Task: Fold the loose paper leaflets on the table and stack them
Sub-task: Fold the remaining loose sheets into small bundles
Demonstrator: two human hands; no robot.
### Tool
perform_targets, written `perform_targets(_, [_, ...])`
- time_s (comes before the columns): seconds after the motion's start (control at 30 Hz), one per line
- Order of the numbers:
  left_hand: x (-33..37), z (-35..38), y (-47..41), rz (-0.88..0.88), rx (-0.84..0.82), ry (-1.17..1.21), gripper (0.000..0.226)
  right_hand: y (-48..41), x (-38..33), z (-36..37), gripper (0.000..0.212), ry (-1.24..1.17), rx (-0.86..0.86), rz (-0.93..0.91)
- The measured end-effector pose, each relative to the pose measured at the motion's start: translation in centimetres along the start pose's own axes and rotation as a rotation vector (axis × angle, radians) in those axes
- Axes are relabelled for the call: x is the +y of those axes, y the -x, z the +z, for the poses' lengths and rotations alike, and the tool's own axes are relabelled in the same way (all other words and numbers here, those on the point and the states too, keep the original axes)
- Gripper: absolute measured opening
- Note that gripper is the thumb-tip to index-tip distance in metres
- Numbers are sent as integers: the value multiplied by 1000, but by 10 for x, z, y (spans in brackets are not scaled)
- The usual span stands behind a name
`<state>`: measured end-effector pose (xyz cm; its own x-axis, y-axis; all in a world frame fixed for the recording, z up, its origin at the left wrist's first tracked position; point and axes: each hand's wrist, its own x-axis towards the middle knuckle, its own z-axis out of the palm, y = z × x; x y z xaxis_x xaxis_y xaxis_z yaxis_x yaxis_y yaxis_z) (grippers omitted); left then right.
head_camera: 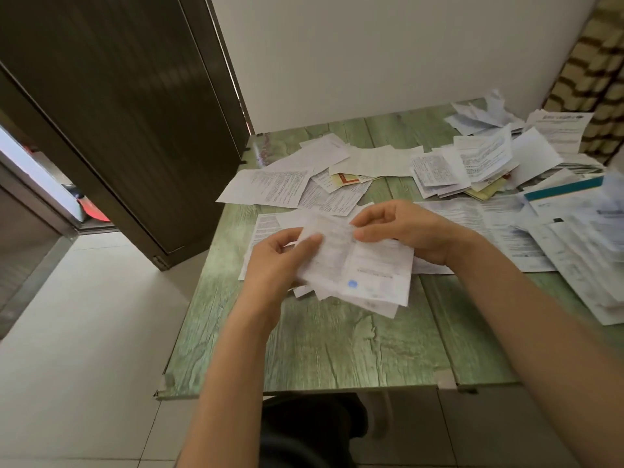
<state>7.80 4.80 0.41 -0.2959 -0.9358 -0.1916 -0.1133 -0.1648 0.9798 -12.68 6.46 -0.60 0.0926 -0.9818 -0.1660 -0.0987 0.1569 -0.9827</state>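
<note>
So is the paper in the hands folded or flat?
Partly folded: the paper bends along a crease near its middle, with the left hand and right hand pinching it.

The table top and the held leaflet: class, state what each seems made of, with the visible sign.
Table top: green-washed wood or wood-print laminate, matt; grain and plank seams show, which one is unclear. Leaflet: thin white printed paper, matt; it bends and shows fold creases.
</note>
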Motion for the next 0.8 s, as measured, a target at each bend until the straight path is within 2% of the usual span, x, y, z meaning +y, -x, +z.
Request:
perform_targets(0.07, [0, 1, -3, -17, 55, 79, 17, -3, 2, -3, 6, -90, 124, -39])
perform_targets(0.13, [-2, 2, -2, -31, 115, 115, 19, -6, 4, -2, 5, -148, 162, -60])
perform_targets(0.3, [-2, 10, -4, 37, 217, 94, 13, -6, 4, 3, 9, -114, 92, -33])
perform_targets(0.43, [-2, 12, -4, 77, 157, 3, 11, -6, 5, 9, 19, -150, 97, -32])
perform_targets(0.57, [-1, 14, -2, 72, 77, -2, 9, -7, 4, 12, 11, -150, 149, -65])
perform_targets(0.8, [-2, 15, -3, 126, 207, 66, 11, -4, 3, 19, 8, -99, 87, -96])
